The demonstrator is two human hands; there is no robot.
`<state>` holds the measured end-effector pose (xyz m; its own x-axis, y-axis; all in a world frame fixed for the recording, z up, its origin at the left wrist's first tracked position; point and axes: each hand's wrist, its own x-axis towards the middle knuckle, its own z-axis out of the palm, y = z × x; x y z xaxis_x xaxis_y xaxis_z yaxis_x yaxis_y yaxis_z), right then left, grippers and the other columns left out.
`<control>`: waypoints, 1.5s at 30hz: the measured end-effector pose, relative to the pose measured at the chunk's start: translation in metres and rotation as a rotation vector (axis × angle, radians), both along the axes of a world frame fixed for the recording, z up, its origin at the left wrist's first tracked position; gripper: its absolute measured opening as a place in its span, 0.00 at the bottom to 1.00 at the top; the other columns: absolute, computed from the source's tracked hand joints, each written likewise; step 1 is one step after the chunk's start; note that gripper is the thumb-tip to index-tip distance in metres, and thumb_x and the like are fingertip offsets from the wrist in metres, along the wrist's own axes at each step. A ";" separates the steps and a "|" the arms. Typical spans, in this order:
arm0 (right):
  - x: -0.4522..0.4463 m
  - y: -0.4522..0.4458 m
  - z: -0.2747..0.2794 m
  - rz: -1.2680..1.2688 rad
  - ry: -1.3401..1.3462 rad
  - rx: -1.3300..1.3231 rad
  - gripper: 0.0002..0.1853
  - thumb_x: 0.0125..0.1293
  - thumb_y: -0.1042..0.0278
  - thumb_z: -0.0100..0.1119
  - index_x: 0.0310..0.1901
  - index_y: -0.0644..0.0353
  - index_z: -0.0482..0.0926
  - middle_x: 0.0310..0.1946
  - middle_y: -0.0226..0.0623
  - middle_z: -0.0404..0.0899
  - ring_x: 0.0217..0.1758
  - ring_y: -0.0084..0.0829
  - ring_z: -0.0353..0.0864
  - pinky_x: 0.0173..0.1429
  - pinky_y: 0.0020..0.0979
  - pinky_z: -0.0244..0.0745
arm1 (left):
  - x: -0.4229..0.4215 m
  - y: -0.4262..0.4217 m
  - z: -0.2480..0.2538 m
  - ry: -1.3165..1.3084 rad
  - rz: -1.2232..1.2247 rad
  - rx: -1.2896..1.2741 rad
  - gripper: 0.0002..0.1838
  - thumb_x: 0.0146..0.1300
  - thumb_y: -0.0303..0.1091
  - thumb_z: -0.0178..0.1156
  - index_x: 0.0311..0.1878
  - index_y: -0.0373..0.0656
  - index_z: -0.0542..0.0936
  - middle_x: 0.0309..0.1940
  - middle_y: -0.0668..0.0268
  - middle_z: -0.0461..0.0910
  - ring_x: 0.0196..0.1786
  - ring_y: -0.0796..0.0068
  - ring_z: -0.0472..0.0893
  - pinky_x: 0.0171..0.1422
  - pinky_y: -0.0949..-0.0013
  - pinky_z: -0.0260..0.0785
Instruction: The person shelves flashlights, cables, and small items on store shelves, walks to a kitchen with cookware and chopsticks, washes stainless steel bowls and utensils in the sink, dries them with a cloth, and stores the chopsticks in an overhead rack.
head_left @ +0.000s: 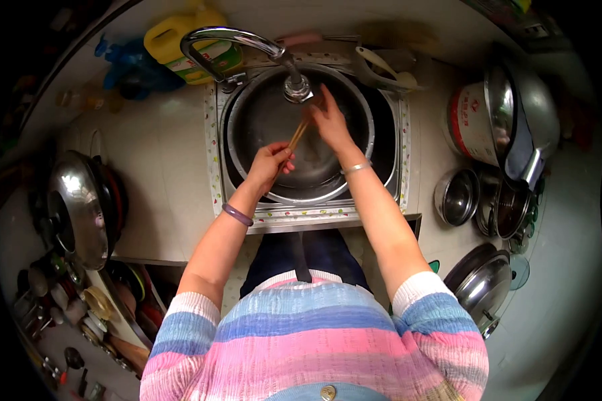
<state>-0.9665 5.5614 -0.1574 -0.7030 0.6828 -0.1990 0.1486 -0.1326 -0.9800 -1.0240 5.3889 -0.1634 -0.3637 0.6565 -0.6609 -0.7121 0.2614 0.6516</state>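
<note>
A pair of wooden chopsticks (299, 134) is held by my left hand (272, 162), whose fingers are wrapped round their lower part. The chopsticks slant up and right over a large metal basin (257, 107) set in the sink. My right hand (330, 122) is at their upper end, fingers stretched out and apart and slightly blurred. Whether it touches the chopsticks I cannot tell. Just above and left of that hand is the spout of the chrome faucet (297, 88). The basin's bottom looks wet or filled with water.
Behind the faucet stands a yellow jug (170, 43), with a blue plastic item (135, 67) beside it. A container with a pale spoon (378, 61) sits at the back right. Pots and a metal bowl (457, 197) are on the right; a lidded pan (80, 210) is on the left.
</note>
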 end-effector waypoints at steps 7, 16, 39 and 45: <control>-0.049 -0.002 -0.020 0.280 0.102 -0.277 0.19 0.64 0.77 0.49 0.58 0.61 0.67 0.38 0.41 0.79 0.39 0.36 0.82 0.45 0.34 0.78 | -0.010 -0.009 0.007 -0.020 0.073 -0.032 0.14 0.65 0.27 0.51 0.51 0.31 0.73 0.36 0.59 0.78 0.34 0.73 0.80 0.38 0.75 0.74; -0.044 0.007 0.005 0.452 -0.034 -0.657 0.15 0.66 0.72 0.49 0.52 0.66 0.70 0.41 0.45 0.79 0.46 0.40 0.80 0.51 0.40 0.76 | -0.023 0.014 -0.009 0.026 0.057 0.005 0.15 0.64 0.29 0.53 0.52 0.35 0.75 0.39 0.62 0.80 0.38 0.74 0.80 0.46 0.73 0.72; 0.016 0.101 0.130 -0.046 0.397 -0.225 0.13 0.69 0.71 0.45 0.52 0.68 0.71 0.46 0.49 0.77 0.53 0.42 0.76 0.61 0.37 0.71 | -0.124 0.030 0.025 0.425 0.213 -0.057 0.14 0.66 0.32 0.47 0.49 0.36 0.74 0.37 0.64 0.79 0.37 0.74 0.79 0.40 0.75 0.69; 0.033 0.065 0.169 -0.002 0.357 -0.013 0.13 0.69 0.71 0.45 0.50 0.67 0.73 0.44 0.45 0.79 0.51 0.36 0.78 0.59 0.33 0.71 | -0.143 0.048 0.031 0.370 0.258 -0.073 0.13 0.65 0.30 0.42 0.40 0.36 0.76 0.28 0.65 0.78 0.30 0.74 0.78 0.33 0.75 0.68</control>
